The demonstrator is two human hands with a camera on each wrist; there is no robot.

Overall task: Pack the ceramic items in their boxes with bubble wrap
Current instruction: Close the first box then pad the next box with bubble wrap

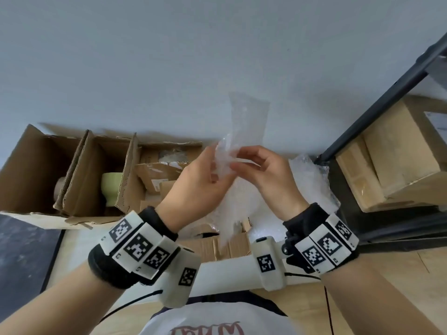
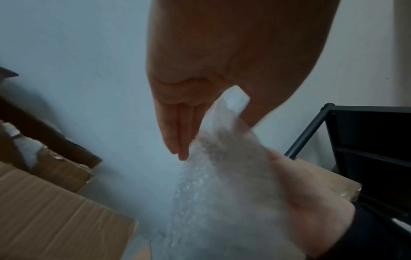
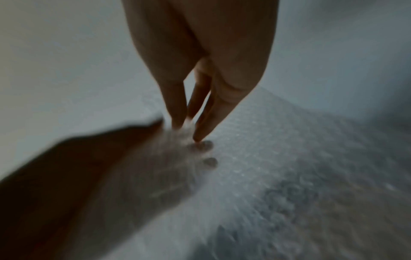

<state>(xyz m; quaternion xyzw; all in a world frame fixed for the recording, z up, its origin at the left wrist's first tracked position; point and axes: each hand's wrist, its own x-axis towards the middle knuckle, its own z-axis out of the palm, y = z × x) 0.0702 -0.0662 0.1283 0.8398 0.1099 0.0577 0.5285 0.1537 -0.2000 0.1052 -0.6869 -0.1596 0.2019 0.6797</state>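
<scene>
A clear sheet of bubble wrap (image 1: 249, 117) is held up in the air between both hands, one end rising and the other hanging down. My left hand (image 1: 217, 170) pinches it between thumb and straight fingers. My right hand (image 1: 238, 163) pinches the same spot from the right. In the left wrist view my left hand (image 2: 217, 139) holds the bubble wrap (image 2: 222, 193). The right wrist view shows my right hand's fingertips (image 3: 177, 123) on the bubble wrap (image 3: 278, 158). A pale green ceramic cup (image 1: 111, 187) stands in the middle compartment of a cardboard box (image 1: 36, 165). A brownish item (image 1: 60, 189) sits in the left compartment.
Small brown cartons (image 1: 157, 172) fill the box's right compartment. More bubble wrap (image 1: 312, 175) is piled by the wall at the right. A black shelf frame (image 1: 377, 102) with large cartons (image 1: 399, 153) stands at the far right. Flat cardboard (image 1: 217, 245) lies below my hands.
</scene>
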